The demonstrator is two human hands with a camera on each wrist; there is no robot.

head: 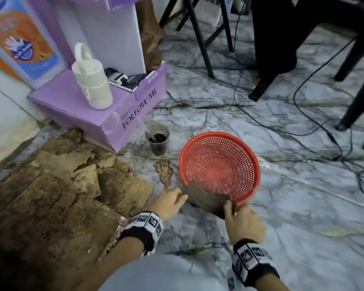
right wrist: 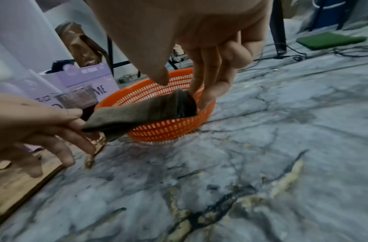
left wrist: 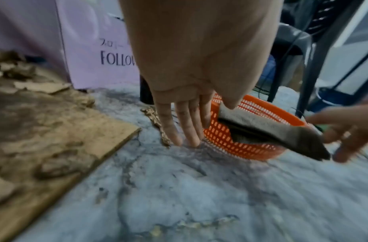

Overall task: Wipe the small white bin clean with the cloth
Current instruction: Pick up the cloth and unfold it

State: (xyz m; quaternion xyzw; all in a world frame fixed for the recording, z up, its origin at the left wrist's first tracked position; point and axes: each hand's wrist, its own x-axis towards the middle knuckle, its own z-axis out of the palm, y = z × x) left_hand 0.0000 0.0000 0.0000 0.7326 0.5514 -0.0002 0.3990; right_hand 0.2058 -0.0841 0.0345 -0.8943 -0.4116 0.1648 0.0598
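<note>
Two hands low over a marbled floor (head: 303, 206), set apart at either end of a grey-brown cloth (head: 206, 198). Pinches the cloth's right corner between thumb and fingers of the right hand (head: 244, 223). Meets the left corner with the left hand (head: 169, 203), fingers straight and pointing down, thumb tip at the cloth's upper edge; cannot tell whether that hand grips or merely touches. Cloth folded and draped over the near rim of a red mesh basket (head: 216, 134), part inside, part hanging outside. To the left, soiled, torn cardboard (head: 51, 196) flat on the floor. Just beyond the basket, a clear cup (head: 158, 141) with dark contents. Behind that, a purple box (head: 72, 101) lettered FOLLOW ME, with a white bottle (head: 91, 80) upright on its lid. Farthest off, black chair legs (head: 200, 38) and cables (head: 315, 120) trailing across the floor.
</note>
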